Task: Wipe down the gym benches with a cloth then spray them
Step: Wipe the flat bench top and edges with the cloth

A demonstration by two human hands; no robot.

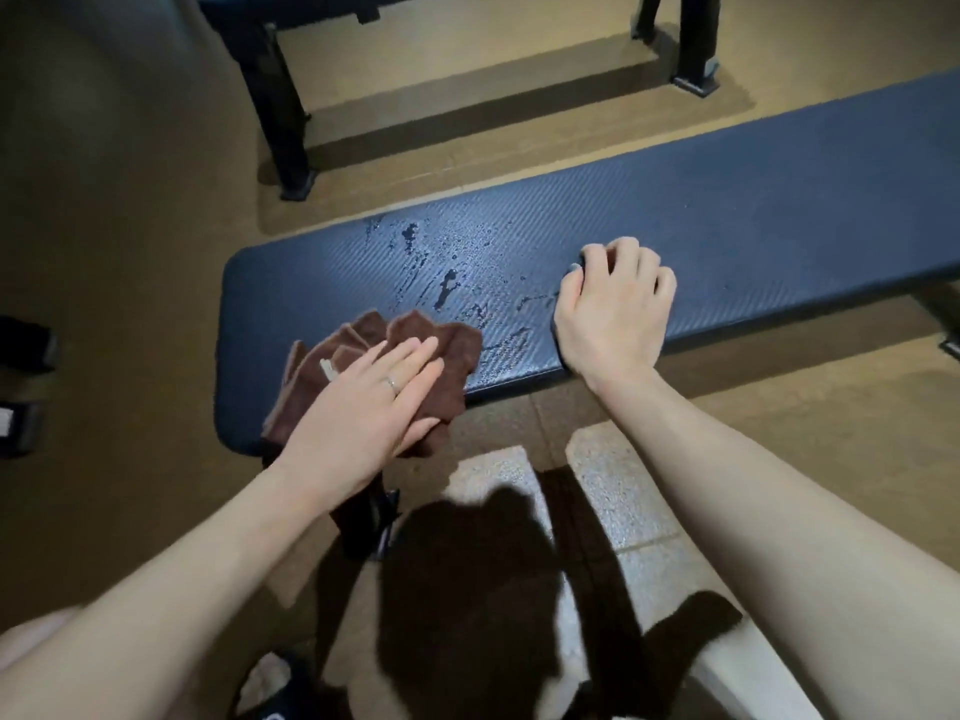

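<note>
Pressing brown cloth (pixel 410 356) flat under straight left hand (pixel 363 402) fingers, near blue bench pad (pixel 753 210) end. Right hand (pixel 613 309) curled, bracing pad; contents uncertain. Risk: droplets (pixel 441 272) beyond fingertips left streaked if strokes fall short.

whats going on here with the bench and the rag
A person is wiping a blue gym bench. The left hand presses flat on a brown cloth at the near end of the pad, while the right hand rests on the pad with fingers curled. Wet streaks and droplets lie on the pad between the hands. A second bench stands behind.
</note>
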